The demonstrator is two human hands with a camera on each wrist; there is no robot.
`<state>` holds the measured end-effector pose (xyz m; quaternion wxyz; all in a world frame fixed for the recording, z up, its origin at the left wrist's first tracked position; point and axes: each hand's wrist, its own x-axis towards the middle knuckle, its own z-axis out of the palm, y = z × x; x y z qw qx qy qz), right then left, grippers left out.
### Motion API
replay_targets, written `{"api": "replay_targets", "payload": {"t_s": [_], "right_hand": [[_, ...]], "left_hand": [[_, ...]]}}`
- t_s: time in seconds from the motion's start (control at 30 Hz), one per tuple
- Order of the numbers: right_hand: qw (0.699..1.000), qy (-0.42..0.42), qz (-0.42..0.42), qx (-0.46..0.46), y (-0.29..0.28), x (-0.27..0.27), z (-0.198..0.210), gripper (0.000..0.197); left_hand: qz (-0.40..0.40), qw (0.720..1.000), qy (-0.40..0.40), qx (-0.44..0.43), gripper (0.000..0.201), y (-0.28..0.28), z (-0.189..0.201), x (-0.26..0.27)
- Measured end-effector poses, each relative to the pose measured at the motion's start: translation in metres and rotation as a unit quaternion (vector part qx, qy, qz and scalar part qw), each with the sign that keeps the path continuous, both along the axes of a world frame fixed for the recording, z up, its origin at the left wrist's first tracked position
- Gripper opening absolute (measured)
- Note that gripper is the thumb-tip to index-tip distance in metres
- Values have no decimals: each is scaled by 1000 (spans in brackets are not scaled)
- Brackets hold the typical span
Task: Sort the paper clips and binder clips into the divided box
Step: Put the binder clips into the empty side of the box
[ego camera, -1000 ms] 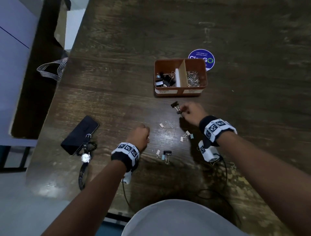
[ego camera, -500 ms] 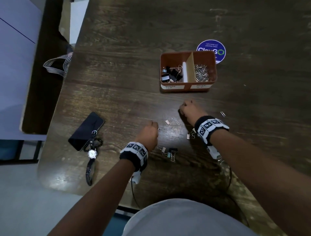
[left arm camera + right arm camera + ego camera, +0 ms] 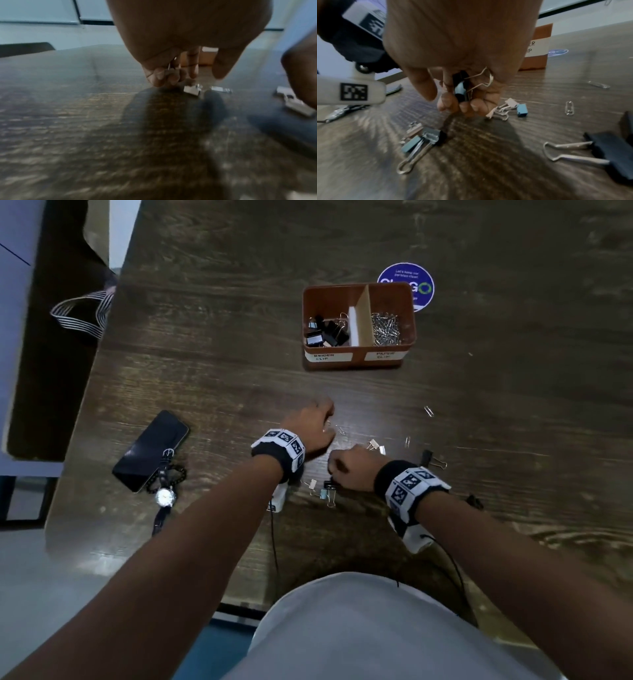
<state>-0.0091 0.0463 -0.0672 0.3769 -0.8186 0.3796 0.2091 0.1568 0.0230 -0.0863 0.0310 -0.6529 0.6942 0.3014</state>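
The brown divided box [image 3: 358, 358] stands ahead, black binder clips [image 3: 327, 332] in its left compartment and paper clips [image 3: 386, 329] in its right. My left hand [image 3: 330, 422] hovers low over the table with a wire paper clip [image 3: 171, 64] tucked in its curled fingers, just above a small silver binder clip [image 3: 192, 90]. My right hand [image 3: 334, 470], nearer me, grips a black and a blue binder clip [image 3: 461, 86] together. Below it lies a cluster of binder clips [image 3: 423, 136].
Loose on the wooden table [image 3: 205, 371] are small clips [image 3: 506, 108], a blue clip [image 3: 522, 110], paper clips [image 3: 428, 411], and a large black binder clip [image 3: 607, 147]. A phone [image 3: 150, 450] and wristwatch [image 3: 164, 496] lie at left. A round blue sticker [image 3: 419, 282] sits behind the box.
My right hand closed on the black binder clip near the box and drew back toward me to the nearer cluster. My left hand moved forward and right to the loose clips.
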Motion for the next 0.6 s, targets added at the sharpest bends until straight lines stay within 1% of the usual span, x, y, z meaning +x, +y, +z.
{"api": "replay_targets", "payload": {"t_s": [0.03, 0.1, 0.17, 0.23, 0.3, 0.4, 0.47, 0.5, 0.57, 0.6], "right_hand": [[1000, -2, 16, -3, 5, 3, -4, 17], [999, -10, 52, -9, 13, 6, -13, 36], [994, 6, 107, -24, 18, 5, -17, 50], [992, 1, 125, -34, 19, 2, -18, 49], [992, -13, 117, -50, 20, -3, -17, 42], [991, -6, 103, -84, 19, -13, -15, 33], [993, 6, 78, -84, 17, -19, -14, 36], [995, 8, 64, -79, 17, -23, -15, 40], [997, 18, 38, -63, 15, -32, -15, 47], [998, 21, 25, -58, 15, -36, -15, 49]], "left_hand": [[-32, 999, -35, -8, 31, 5, -5, 0], [-67, 993, -92, -27, 32, 13, -12, -2], [-76, 991, -102, -35, 32, 19, -13, -2], [-76, 993, -81, -47, 36, 26, -17, 2], [-73, 994, -62, -55, 41, 34, -18, 6], [-66, 994, -63, -65, 34, 46, -16, 7], [-52, 995, -57, -64, 32, 53, -15, 9], [-44, 996, -51, -64, 33, 56, -16, 10], [-54, 995, -48, -70, 39, 64, -19, 12], [-61, 994, -46, -79, 39, 68, -21, 13]]}}
